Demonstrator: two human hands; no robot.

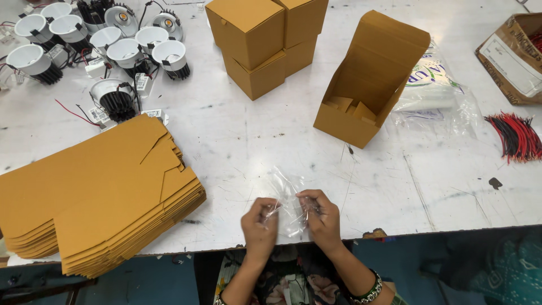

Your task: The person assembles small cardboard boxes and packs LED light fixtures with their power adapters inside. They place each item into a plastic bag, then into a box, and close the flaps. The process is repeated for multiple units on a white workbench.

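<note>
Both the left hand (259, 225) and the right hand (322, 217) pinch a clear plastic bag (287, 202) near the table edge, while one open box (367, 79) waits empty far right (four closed boxes (265, 42) already stacked, lamps (121, 53) unpacked far left).

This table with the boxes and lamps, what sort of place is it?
Probably a small packing workshop for light fittings: round lamps with wires, a stack of flat cardboard, folded boxes, and both hands holding a clear plastic bag.

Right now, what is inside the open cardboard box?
The open box shows only its folded bottom flaps; no product is visible inside. Its front wall hides the lowest part. Both hands hold a clear bag nearby.
</note>
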